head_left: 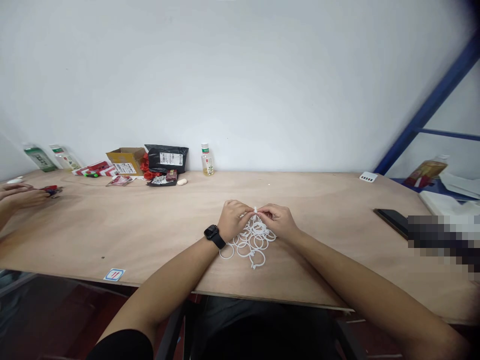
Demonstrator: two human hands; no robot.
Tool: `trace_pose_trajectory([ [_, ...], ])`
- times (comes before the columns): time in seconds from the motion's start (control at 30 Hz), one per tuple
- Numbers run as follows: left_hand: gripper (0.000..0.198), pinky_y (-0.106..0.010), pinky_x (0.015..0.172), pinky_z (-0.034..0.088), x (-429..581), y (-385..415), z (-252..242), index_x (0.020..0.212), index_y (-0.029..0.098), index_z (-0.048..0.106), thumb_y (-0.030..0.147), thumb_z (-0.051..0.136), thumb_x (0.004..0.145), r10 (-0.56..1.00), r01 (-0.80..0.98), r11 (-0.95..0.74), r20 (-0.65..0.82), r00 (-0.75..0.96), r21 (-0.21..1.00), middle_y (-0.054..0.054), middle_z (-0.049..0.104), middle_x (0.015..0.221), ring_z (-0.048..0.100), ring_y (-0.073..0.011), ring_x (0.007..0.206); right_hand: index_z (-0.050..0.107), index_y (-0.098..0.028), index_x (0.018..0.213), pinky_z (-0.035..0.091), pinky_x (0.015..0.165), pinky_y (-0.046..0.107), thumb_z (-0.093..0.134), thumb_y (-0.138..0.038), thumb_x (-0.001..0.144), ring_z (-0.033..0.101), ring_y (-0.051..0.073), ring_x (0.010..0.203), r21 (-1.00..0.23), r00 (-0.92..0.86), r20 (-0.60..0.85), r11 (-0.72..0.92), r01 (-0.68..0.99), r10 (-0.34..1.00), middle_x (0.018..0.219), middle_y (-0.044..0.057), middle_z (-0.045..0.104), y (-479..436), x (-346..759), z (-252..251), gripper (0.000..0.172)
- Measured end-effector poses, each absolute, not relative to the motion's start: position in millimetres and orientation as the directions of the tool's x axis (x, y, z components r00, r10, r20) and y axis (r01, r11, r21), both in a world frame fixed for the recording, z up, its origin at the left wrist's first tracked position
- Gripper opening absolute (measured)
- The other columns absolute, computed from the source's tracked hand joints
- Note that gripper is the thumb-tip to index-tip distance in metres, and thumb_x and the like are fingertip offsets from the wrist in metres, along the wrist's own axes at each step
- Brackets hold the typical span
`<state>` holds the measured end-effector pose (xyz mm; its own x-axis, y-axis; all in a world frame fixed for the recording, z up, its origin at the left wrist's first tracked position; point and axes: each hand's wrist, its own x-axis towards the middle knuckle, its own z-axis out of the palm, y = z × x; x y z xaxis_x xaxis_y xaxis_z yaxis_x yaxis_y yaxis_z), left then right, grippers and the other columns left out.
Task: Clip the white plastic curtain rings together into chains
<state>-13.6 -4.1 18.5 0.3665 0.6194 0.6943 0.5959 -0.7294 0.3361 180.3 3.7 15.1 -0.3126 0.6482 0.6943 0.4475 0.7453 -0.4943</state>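
Note:
A pile of white plastic rings (250, 242) lies on the wooden table (157, 225) in front of me. My left hand (233, 219), with a black watch on its wrist, and my right hand (279, 220) meet above the pile. Both pinch one small white ring piece (255, 212) between thumb and fingers, the fingers curled closed.
Another person's hands (20, 196) work with a red item at the far left. Along the back wall stand bottles (206, 160), a cardboard box (125, 160) and a black bag (167, 158). A dark phone (392, 220) lies at the right, near a blue frame (427, 107).

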Motion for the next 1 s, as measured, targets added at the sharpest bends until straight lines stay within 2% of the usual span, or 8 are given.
trace_pose_trajectory([
  [0.2, 0.019, -0.039, 0.088, 0.038, -11.4, -5.5, 18.0, 0.086, 0.022, 0.069, 0.034, 0.056, 0.092, 0.628, 0.608, -0.718, 0.691, 0.358, 0.339, -0.003, 0.074, 0.086, 0.064, -0.0173, 0.086, 0.071, -0.020, 0.079, 0.049, 0.059, 0.025, 0.060, -0.026, 0.085, 0.063, 0.014, 0.059, -0.467, -0.304, 0.705, 0.742, 0.481, 0.640, 0.071, 0.004, 0.072, 3.7, 179.5, 13.2, 0.014],
  [0.3, 0.019, -0.038, 0.087, 0.039, -9.4, -5.4, 17.4, 0.086, 0.022, 0.069, 0.035, 0.056, 0.092, 0.628, 0.608, -0.711, 0.709, 0.321, 0.353, -0.002, 0.074, 0.086, 0.064, -0.0171, 0.086, 0.071, -0.019, 0.080, 0.051, 0.057, 0.025, 0.061, -0.028, 0.084, 0.064, 0.015, 0.060, -0.550, -0.249, 0.680, 0.704, 0.450, 0.690, 0.073, 0.005, 0.073, 3.7, 177.3, 11.8, 0.014],
  [0.4, 0.019, -0.038, 0.087, 0.039, -7.3, -4.9, 16.3, 0.087, 0.023, 0.069, 0.036, 0.057, 0.092, 0.642, 0.628, -0.680, 0.720, 0.262, 0.378, -0.002, 0.074, 0.087, 0.064, -0.0173, 0.087, 0.072, -0.018, 0.092, 0.052, 0.057, 0.025, 0.063, -0.033, 0.082, 0.066, 0.015, 0.063, -0.646, -0.218, 0.636, 0.665, 0.375, 0.740, 0.075, 0.005, 0.073, 2.5, 173.5, 10.3, 0.019],
  [0.47, 0.018, -0.038, 0.086, 0.040, -6.6, -4.5, 15.3, 0.088, 0.023, 0.070, 0.036, 0.057, 0.092, 0.646, 0.630, -0.678, 0.715, 0.266, 0.378, -0.002, 0.073, 0.087, 0.063, -0.0172, 0.087, 0.071, -0.019, 0.099, 0.053, 0.058, 0.025, 0.064, -0.034, 0.082, 0.066, 0.015, 0.063, -0.654, -0.231, 0.625, 0.662, 0.366, 0.746, 0.077, 0.005, 0.073, 3.3, 172.4, 9.2, 0.024],
  [0.63, 0.017, -0.039, 0.089, 0.039, -9.6, -1.4, 13.6, 0.093, 0.024, 0.071, 0.034, 0.057, 0.092, 0.660, 0.653, -0.667, 0.690, 0.296, 0.357, -0.002, 0.073, 0.092, 0.063, -0.0175, 0.090, 0.073, -0.023, 0.098, 0.053, 0.069, 0.029, 0.056, -0.029, 0.087, 0.066, 0.017, 0.073, -0.505, -0.270, 0.656, 0.676, 0.537, 0.705, 0.087, 0.005, 0.073, 26.6, 189.9, 4.1, 0.021],
  [0.73, 0.017, -0.040, 0.090, 0.039, -13.6, 3.2, 12.3, 0.093, 0.025, 0.071, 0.033, 0.057, 0.091, 0.699, 0.691, -0.618, 0.664, 0.265, 0.375, -0.002, 0.073, 0.093, 0.062, -0.0186, 0.093, 0.073, -0.022, 0.099, 0.052, 0.076, 0.034, 0.052, -0.022, 0.088, 0.066, 0.020, 0.082, -0.417, -0.277, 0.626, 0.613, 0.671, 0.729, 0.092, 0.006, 0.072, 53.5, 212.6, -3.1, 0.024],
  [0.87, 0.016, -0.040, 0.091, 0.039, -17.6, 10.4, 9.1, 0.091, 0.024, 0.071, 0.033, 0.057, 0.090, 0.746, 0.717, -0.560, 0.628, 0.220, 0.415, -0.002, 0.073, 0.092, 0.062, -0.0189, 0.093, 0.072, -0.020, 0.105, 0.049, 0.084, 0.035, 0.050, -0.020, 0.089, 0.065, 0.022, 0.093, -0.361, -0.269, 0.532, 0.502, 0.786, 0.803, 0.102, 0.008, 0.071, 82.5, 231.6, -12.7, 0.028],
  [1.0, 0.016, -0.040, 0.091, 0.040, -19.5, 14.3, 7.2, 0.092, 0.024, 0.071, 0.032, 0.057, 0.090, 0.774, 0.729, -0.526, 0.602, 0.197, 0.438, -0.002, 0.073, 0.093, 0.062, -0.0192, 0.094, 0.068, -0.020, 0.117, 0.048, 0.083, 0.032, 0.050, -0.019, 0.089, 0.063, 0.022, 0.099, -0.319, -0.241, 0.498, 0.434, 0.842, 0.833, 0.114, 0.010, 0.068, 88.2, 225.2, -14.8, 0.034],
])
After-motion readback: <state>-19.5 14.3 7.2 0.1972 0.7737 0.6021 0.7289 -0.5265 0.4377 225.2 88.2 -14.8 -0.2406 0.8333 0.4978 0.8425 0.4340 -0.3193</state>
